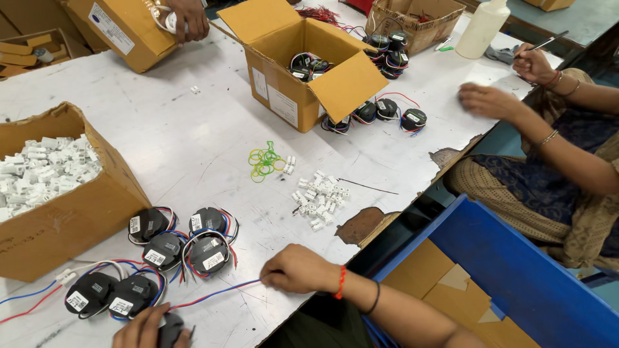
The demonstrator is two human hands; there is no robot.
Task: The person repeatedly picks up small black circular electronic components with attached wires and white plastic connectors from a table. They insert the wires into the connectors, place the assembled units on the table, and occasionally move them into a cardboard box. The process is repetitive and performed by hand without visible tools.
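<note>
At the bottom edge, my left hand grips a black round wired unit. My right hand pinches that unit's red and blue wires, stretched along the white table. Just above my left hand lie several more black wired units with white labels. A small pile of white plastic connectors sits beyond my right hand. Green rubber bands lie further out.
A cardboard box of white connectors stands at the left. An open carton holding black units stands in the middle, more units beside it. A person's hands work at the right; another hand holds a box far back. A blue bin sits below the table edge.
</note>
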